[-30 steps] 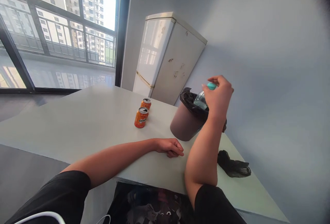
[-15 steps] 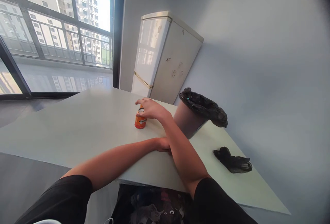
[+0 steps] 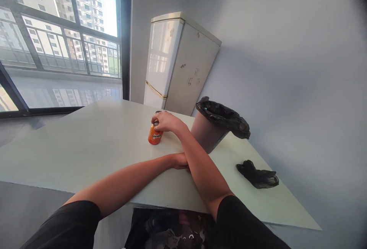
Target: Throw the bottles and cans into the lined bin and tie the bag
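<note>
An orange can [image 3: 155, 136] stands upright on the pale table [image 3: 114, 138]. My right hand [image 3: 165, 121] reaches over from the right, its fingers curled round the can's top. The dark rim of another can-like thing [image 3: 158, 112] shows just behind these fingers; the rest of it is hidden. My left hand [image 3: 180, 161] rests on the table beneath my right forearm. Its fingers are mostly hidden by that forearm, so what they do cannot be made out.
A brownish bin [image 3: 206, 132] lined with a black bag stands on the table right of my right hand. Farther right lies a crumpled black bag [image 3: 258, 176]. Behind the table are a white fridge [image 3: 183, 62] and a large window.
My right hand's fingers, spread over the can before, have closed round its top. My left hand has stayed under the right forearm. The view has shifted slightly.
</note>
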`<state>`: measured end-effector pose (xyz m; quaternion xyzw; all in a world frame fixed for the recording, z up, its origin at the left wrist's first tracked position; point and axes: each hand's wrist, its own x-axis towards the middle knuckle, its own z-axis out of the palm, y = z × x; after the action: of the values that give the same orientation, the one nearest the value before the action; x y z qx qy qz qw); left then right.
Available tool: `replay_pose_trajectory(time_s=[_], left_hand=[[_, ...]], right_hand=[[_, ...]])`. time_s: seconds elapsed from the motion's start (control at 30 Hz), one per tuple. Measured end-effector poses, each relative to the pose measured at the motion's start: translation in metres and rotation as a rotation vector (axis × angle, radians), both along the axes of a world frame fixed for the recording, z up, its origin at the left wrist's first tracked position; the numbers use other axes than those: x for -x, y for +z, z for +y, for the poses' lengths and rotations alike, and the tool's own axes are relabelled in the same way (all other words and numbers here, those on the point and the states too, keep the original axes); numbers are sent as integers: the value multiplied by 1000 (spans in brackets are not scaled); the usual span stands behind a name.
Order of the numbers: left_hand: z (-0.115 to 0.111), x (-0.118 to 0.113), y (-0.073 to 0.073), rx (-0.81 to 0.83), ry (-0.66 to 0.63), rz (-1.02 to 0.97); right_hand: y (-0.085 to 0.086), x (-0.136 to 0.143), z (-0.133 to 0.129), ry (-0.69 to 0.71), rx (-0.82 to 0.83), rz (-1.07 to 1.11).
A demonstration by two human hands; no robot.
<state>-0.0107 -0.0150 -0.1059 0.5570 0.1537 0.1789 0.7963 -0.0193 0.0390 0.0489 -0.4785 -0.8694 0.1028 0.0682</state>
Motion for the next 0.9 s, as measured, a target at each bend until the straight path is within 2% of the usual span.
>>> replay_pose_trajectory(time_s=[0.1,0.23,0.3,0.37,0.47,0.57,0.67,0.77,0.9], left_hand=[[3,-3,-4,-13,-101,11],[4,-8,-3,-38,-259,-8],[4,-9,0,-61,-294,-6],[3,-8,4,-74,-304,-4],[1,-7,7,-75,-300,-4],[2,-7,5,-70,-296,-2],[4,-8,3,-70,-307,-12],[4,-9,2,-77,-305,-9],[3,-8,5,-69,-301,16]], right_hand=[[21,-12,-11,31,-79,132],[62,-51,-39,-20,-391,431],[81,-78,-56,-126,-622,523],[94,-109,-70,-293,-842,546],[101,-155,-80,-536,-1034,555],[96,-188,-74,-713,-994,583],[90,-200,-58,-786,-910,603],[89,-194,-45,-769,-871,588],[90,-166,-39,-635,-858,575]])
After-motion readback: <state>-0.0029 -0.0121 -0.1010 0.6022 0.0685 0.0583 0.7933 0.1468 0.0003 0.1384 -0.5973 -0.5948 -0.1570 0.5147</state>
